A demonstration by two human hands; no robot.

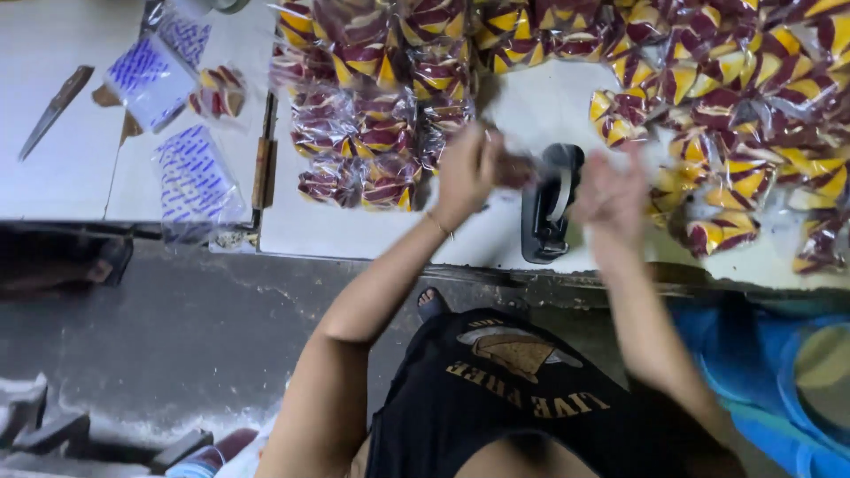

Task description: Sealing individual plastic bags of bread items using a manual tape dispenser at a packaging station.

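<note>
**Two hands at the stapler, one packet between them**

Two hands meet over the white table (372, 235). My left hand (467, 170) is closed on a small clear packet (516, 168), held just beside the black stapler (551, 204). My right hand (611, 199) is blurred; I cannot tell its grip. I judge this the sealing step; next, the packet's mouth must sit squarely in the stapler.

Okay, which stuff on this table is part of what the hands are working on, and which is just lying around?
In use:
left hand, gripping a small, blurred item
right hand, blurred
black stapler between the hands
piles of red-and-yellow packets

Lying about:
knife
clear bags with blue print
wooden-handled tool
blue cloth
</note>
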